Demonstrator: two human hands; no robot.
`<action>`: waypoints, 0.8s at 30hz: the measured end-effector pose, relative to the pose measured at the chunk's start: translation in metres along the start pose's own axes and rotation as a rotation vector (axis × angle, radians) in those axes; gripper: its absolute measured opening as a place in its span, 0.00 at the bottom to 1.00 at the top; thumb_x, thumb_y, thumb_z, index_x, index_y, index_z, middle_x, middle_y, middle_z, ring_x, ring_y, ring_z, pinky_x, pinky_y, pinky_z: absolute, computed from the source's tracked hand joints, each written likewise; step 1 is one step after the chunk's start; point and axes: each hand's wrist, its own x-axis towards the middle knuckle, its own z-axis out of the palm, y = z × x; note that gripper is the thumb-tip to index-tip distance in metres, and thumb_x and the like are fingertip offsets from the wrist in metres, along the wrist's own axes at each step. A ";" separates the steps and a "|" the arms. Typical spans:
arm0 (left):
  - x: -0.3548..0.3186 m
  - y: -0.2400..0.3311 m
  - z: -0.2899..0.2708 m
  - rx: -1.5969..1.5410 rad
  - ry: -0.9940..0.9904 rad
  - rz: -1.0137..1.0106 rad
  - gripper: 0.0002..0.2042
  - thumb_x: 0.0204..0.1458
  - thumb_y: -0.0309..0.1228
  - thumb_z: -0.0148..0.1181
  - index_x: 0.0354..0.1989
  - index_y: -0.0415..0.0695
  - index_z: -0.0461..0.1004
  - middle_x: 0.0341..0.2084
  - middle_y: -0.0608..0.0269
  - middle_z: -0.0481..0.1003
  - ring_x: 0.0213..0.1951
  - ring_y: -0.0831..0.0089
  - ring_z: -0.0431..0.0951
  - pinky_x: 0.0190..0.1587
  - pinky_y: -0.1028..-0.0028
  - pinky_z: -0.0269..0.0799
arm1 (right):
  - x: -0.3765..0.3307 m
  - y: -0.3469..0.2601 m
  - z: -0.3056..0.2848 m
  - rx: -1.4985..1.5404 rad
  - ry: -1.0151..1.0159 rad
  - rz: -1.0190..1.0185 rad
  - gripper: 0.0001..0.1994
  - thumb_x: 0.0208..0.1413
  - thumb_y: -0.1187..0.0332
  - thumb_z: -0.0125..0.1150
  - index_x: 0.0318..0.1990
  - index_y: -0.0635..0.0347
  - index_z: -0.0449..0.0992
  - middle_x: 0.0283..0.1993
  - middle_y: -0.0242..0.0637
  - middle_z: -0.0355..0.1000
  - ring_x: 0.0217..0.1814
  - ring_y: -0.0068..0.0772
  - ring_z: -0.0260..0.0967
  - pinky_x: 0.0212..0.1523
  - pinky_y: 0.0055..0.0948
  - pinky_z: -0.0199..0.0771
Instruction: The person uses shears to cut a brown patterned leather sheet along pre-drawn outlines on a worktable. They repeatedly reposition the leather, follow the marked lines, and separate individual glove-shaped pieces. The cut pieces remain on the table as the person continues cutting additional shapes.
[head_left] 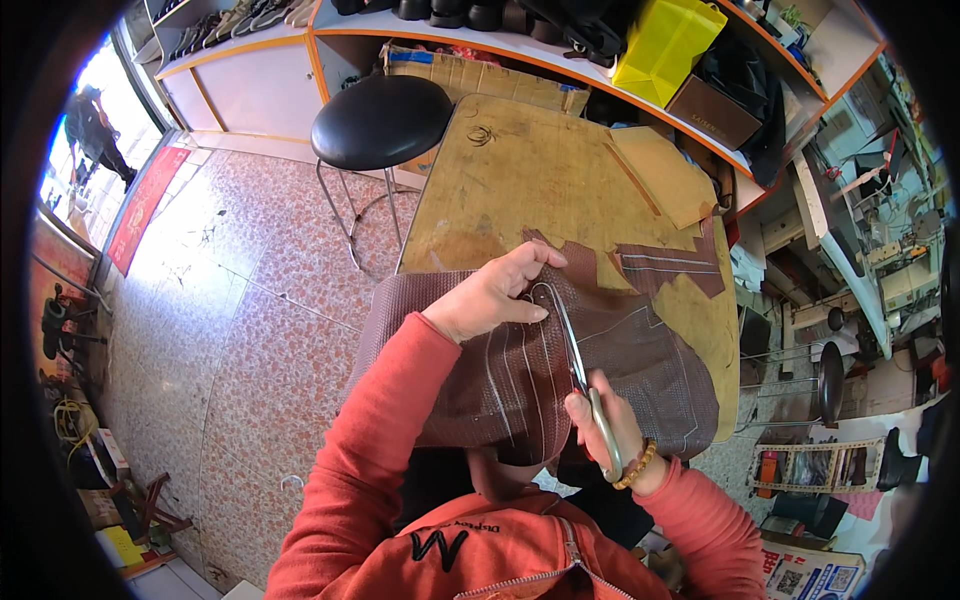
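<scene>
A large sheet of brown woven-texture leather point(640, 370) lies across the near part of the table and hangs over its front edge toward my lap. Pale lines are drawn on it. My right hand point(612, 420) is closed round the handles of a pair of scissors point(572, 345), whose blades point away from me over the leather. My left hand point(497, 292) rests at the leather's far edge beside the blade tips, thumb and fingers bent round the material. Cut brown scraps point(670, 265) lie just beyond the sheet.
The yellowish wooden table point(500, 190) also bears a tan board point(665, 175) and a thin brown strip point(632, 180). A black round stool point(383, 122) stands at its far left. Behind are shoe shelves with a yellow bag point(668, 50) and a brown box point(712, 110).
</scene>
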 end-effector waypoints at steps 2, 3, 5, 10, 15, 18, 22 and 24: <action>-0.002 0.003 0.000 0.046 0.013 -0.040 0.28 0.43 0.10 0.56 0.57 0.40 0.64 0.41 0.72 0.66 0.46 0.83 0.65 0.50 0.80 0.62 | 0.001 -0.003 0.000 0.000 0.012 -0.032 0.30 0.60 0.38 0.48 0.35 0.65 0.60 0.20 0.49 0.68 0.24 0.58 0.71 0.23 0.44 0.68; -0.003 0.004 0.000 0.050 0.014 -0.032 0.28 0.44 0.10 0.57 0.57 0.41 0.64 0.41 0.72 0.66 0.46 0.83 0.65 0.50 0.81 0.61 | 0.001 -0.004 0.000 0.010 0.003 0.004 0.30 0.60 0.39 0.48 0.35 0.65 0.60 0.20 0.49 0.68 0.24 0.57 0.71 0.23 0.43 0.69; -0.001 0.004 0.002 0.046 0.020 -0.006 0.29 0.43 0.10 0.57 0.57 0.40 0.64 0.41 0.72 0.66 0.47 0.83 0.65 0.49 0.81 0.61 | 0.000 -0.005 -0.001 0.032 0.008 -0.029 0.30 0.60 0.39 0.49 0.35 0.65 0.60 0.20 0.48 0.68 0.23 0.55 0.71 0.23 0.41 0.69; -0.001 0.000 0.001 0.042 0.030 -0.025 0.29 0.43 0.10 0.57 0.57 0.41 0.64 0.42 0.72 0.66 0.48 0.83 0.64 0.49 0.80 0.61 | -0.001 -0.006 -0.001 0.089 0.006 -0.011 0.28 0.60 0.43 0.53 0.34 0.65 0.61 0.19 0.47 0.68 0.23 0.51 0.72 0.24 0.37 0.69; 0.000 0.000 0.002 -0.004 0.024 -0.009 0.30 0.43 0.10 0.57 0.58 0.41 0.63 0.42 0.71 0.66 0.48 0.83 0.64 0.49 0.80 0.61 | -0.003 -0.008 0.000 0.100 0.015 0.009 0.26 0.60 0.45 0.55 0.33 0.65 0.61 0.19 0.46 0.68 0.23 0.50 0.72 0.24 0.36 0.69; -0.001 0.001 0.002 0.020 0.017 -0.023 0.29 0.43 0.10 0.56 0.58 0.41 0.63 0.42 0.70 0.67 0.49 0.83 0.65 0.50 0.81 0.61 | -0.003 -0.009 0.000 0.114 0.020 0.006 0.26 0.60 0.46 0.55 0.34 0.65 0.61 0.19 0.46 0.68 0.23 0.50 0.72 0.24 0.36 0.69; -0.001 0.003 0.002 0.022 0.014 0.002 0.30 0.43 0.10 0.57 0.58 0.41 0.62 0.42 0.70 0.67 0.47 0.83 0.66 0.48 0.81 0.61 | -0.005 -0.006 0.002 0.116 0.043 -0.048 0.25 0.60 0.46 0.55 0.33 0.65 0.61 0.19 0.46 0.68 0.23 0.51 0.72 0.24 0.37 0.69; -0.001 0.004 0.001 0.029 0.009 0.013 0.30 0.43 0.11 0.57 0.58 0.41 0.62 0.40 0.71 0.66 0.44 0.83 0.66 0.45 0.82 0.61 | -0.005 -0.002 0.003 0.150 0.027 -0.012 0.26 0.60 0.46 0.55 0.33 0.64 0.61 0.19 0.46 0.68 0.23 0.51 0.72 0.24 0.37 0.69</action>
